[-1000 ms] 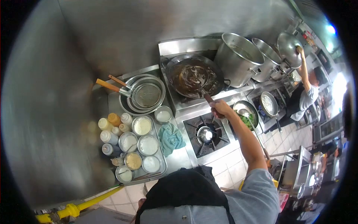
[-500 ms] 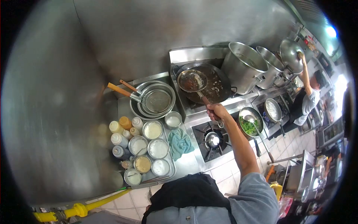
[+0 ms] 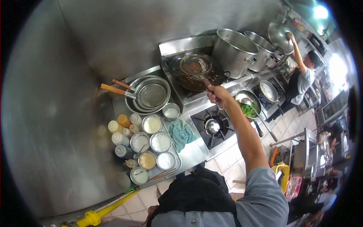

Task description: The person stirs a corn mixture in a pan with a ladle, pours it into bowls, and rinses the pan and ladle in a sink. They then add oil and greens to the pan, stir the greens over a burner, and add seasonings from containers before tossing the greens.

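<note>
My right hand [image 3: 218, 95] is closed round the wooden handle of a round mesh strainer [image 3: 195, 65]. Browned and pale bits lie in the strainer, which is over a wok [image 3: 196, 84] of dark liquid with scraps floating in it. At the black apron's left edge, a small patch of bare skin may be part of my left hand [image 3: 152, 209]; its fingers are hidden. Below my right hand is a bare gas burner [image 3: 212, 126]. Right of my forearm, a pan [image 3: 257, 99] holds chopped greens [image 3: 247, 110] and a long-handled ladle [image 3: 246, 101].
Tall stock pots [image 3: 235, 53] stand right of the wok. To the left are nested bowls [image 3: 166, 85] with strainers, squeeze bottles [image 3: 123, 121], tubs of powder [image 3: 160, 142] and a teal cloth [image 3: 181, 134]. Farther right, a co-worker [image 3: 302, 79] raises a large lid [image 3: 280, 36].
The view has shifted, so the stove sits a little higher and farther left. The strainer stays over the wok in my right hand. The co-worker still holds up the lid.
</note>
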A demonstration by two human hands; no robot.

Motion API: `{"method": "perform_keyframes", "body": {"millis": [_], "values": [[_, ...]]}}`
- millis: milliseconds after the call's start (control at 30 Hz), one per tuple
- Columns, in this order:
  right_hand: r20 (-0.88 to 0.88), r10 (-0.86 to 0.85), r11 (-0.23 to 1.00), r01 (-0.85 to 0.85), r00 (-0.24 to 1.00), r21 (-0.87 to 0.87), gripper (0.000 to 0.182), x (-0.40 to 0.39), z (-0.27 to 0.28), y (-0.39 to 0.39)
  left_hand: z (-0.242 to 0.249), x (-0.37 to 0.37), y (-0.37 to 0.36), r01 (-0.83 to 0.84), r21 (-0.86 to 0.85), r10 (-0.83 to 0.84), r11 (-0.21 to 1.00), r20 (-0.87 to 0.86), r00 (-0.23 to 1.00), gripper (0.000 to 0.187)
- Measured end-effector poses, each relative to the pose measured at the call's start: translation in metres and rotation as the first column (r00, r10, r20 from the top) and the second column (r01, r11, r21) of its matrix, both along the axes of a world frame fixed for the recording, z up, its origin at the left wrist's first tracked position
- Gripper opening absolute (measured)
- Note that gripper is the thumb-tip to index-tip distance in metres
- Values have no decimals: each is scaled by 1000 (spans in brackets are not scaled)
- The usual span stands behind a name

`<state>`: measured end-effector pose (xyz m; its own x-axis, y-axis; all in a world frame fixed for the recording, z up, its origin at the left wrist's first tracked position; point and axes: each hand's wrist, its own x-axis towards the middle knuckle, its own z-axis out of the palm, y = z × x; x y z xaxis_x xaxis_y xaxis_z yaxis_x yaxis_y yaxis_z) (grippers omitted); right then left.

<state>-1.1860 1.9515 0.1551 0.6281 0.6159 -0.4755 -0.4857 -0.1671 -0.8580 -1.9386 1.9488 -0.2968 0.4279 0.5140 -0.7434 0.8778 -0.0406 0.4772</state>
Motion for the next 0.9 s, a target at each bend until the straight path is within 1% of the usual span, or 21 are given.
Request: {"method": "perform_keyframes", "body": {"millis": [67, 133, 200, 233, 267, 300, 333, 367, 400, 433, 467, 500, 533, 567, 667, 733, 767, 800, 833, 867, 900], "values": [[29, -10, 1000, 10, 1000, 9, 22, -12, -6, -5, -2, -2, 0, 45, 1, -45, 999, 13, 999, 32], [-31, -69, 997, 68, 997, -22, 22, -25, -6, -5, -4, -3, -3, 99, 10, -99, 995, 26, 995, 32], [-48, -92, 996, 91, 995, -14, 22, -39, -4, -8, -5, -2, -3, 204, 35, -206, 978, 61, 977, 31], [-61, -113, 994, 113, 992, -11, 23, -43, -3, -10, -6, 0, 3, 209, 39, -211, 977, 62, 976, 31], [-80, -88, 994, 93, 993, 65, 24, -41, -17, -12, -2, 6, 4, 418, 192, -436, 888, 61, 898, 31], [-69, -131, 991, 132, 989, 8, 25, -46, -14, -9, 0, 14, -1, 586, 336, -630, 738, 29, 776, 31], [-96, -96, 994, 101, 991, 51, 26, -38, -20, -10, 4, 9, -1, 534, 568, -732, 626, 192, 653, 30], [-130, -64, 993, 76, 990, 93, 26, -31, -28, -14, 12, 16, 1, 449, 283, -521, 847, 279, 807, 30], [-178, -61, 989, 83, 982, 121, 27, -33, -26, -19, 30, 28, 3, 201, -33, -182, 979, 295, 938, 31], [-222, -68, 983, 104, 973, 154, 28, -37, -19, -26, 46, 39, 6, -98, -237, 148, 966, 203, 968, 32], [-233, -10, 963, 72, 972, 258, 30, -41, -15, -39, 55, 62, 3, -483, -352, 503, 802, -38, 863, 29], [-277, -30, 959, 106, 960, 263, 29, -45, -3, -55, 59, 75, 9, -413, -330, 434, 849, -13, 901, 29], [-295, -24, 932, 128, 955, 340, 27, -46, 1, -80, 54, 83, 20, -221, -283, 245, 934, 55, 968, 29], [-385, 25, 874, 167, 923, 457, 26, -49, 6, -108, 47, 99, 24, -59, -239, 83, 969, 94, 992, 29], [-508, 58, 667, 345, 860, 661, 27, -78, 26, -227, 47, 152, 23, 188, -208, -178, 960, 69, 982, 30], [-485, 132, 494, 367, 864, 788, 29, -99, 22, -326, 55, 189, 15, 286, -202, -283, 937, 46, 958, 30], [-514, 23, 465, 446, 858, 765, 31, -116, 22, -380, 60, 207, 6, 323, -197, -322, 926, 36, 946, 30], [-495, -66, 436, 471, 866, 767, 32, -127, 9, -434, 63, 222, -6, 350, -191, -352, 917, 28, 936, 30], [-388, -255, 461, 464, 886, 756, 34, -143, -3, -489, 65, 239, -21, 374, -182, -376, 909, 25, 926, 30], [-337, -417, 490, 521, 844, 699, 36, -158, -17, -544, 69, 254, -36, 395, -174, -399, 902, 17, 917, 31], [-263, -622, 511, 637, 738, 578, 38, -181, -10, -588, 70, 267, -53, 412, -166, -415, 896, 12, 910, 31]]}}
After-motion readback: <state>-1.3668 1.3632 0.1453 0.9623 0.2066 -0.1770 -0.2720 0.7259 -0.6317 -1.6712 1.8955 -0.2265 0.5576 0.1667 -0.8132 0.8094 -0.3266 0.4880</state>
